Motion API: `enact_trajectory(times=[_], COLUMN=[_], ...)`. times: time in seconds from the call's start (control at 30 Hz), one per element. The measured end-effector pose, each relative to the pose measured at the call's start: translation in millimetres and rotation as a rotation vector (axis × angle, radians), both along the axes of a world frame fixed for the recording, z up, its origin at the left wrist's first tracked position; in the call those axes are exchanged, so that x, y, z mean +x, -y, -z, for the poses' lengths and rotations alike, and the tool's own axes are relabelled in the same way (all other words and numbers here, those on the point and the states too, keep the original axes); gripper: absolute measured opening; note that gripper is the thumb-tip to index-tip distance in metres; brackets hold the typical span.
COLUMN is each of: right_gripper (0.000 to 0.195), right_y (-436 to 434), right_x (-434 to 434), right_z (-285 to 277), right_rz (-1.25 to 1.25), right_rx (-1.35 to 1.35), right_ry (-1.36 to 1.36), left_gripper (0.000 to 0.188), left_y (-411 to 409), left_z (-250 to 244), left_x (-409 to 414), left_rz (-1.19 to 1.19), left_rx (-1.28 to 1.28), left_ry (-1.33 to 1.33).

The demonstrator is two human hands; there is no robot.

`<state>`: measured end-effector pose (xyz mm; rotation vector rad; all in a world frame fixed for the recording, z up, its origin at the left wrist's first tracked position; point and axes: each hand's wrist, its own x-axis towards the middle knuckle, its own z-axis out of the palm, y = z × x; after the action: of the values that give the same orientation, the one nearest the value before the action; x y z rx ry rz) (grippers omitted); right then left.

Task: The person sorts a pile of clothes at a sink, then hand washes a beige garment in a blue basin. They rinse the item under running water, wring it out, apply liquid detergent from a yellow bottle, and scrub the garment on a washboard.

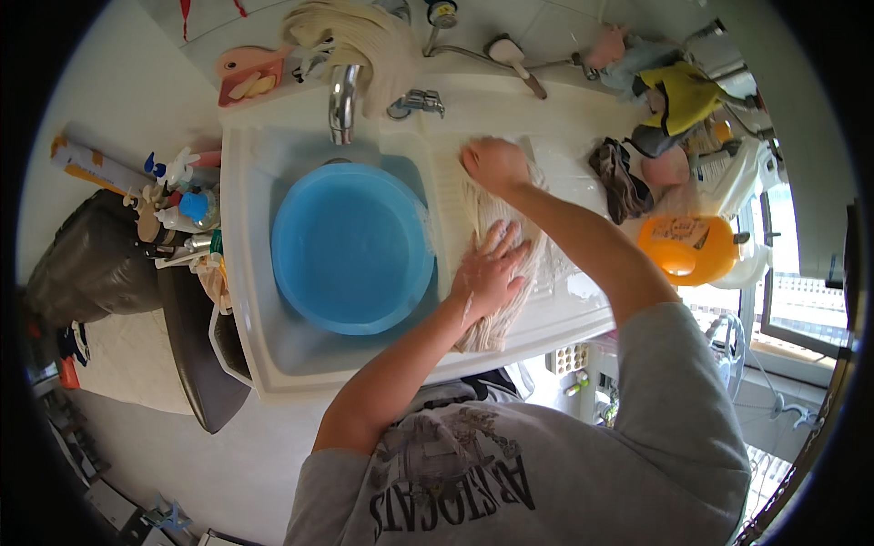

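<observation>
A wet, cream knitted cloth [504, 300] lies lengthwise over the ribbed washboard part [447, 184] of the white laundry sink. My left hand [490, 269], soapy and with fingers spread, rests flat on the cloth's middle. At the cloth's far end my right hand [497, 166] is curled into a fist, slightly blurred; whether its fingers grip the fabric cannot be told. To the left, a round blue plastic basin [351, 249] with bluish water stands in the sink bowl, suds on its right rim. Another cream knitted cloth [369, 41] hangs over the chrome faucet [343, 106].
An orange jug [686, 250], a dark crumpled cloth [620, 181] and a yellow-green cloth [679, 95] are at the right. Pump bottles [179, 170] crowd the sink's left side. A pink soap dish [251, 75] and a brush [513, 60] lie along the back.
</observation>
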<state>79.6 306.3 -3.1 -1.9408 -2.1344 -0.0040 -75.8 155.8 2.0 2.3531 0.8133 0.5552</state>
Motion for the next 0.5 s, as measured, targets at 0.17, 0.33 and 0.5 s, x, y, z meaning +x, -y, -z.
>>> enact_trajectory(times=[0.17,0.33,0.5], right_gripper=[0.03,0.028,0.033], right_y=[59,90,15], right_x=[-6,-1,-19], right_z=[-2,-15,2], right_rz=[-0.109,-0.401,0.005], right_rx=[0.029,0.009,0.005], right_ry=[-0.104,-0.005,-0.021], left_gripper=[0.06,0.06,0.062], left_y=[3,-8,4], left_z=[6,-3,3], left_x=[0,0,5], left_rz=[-0.002,0.11,0.025], left_rx=[-0.02,-0.286,-0.026], left_ry=[-0.03,-0.259,-0.072])
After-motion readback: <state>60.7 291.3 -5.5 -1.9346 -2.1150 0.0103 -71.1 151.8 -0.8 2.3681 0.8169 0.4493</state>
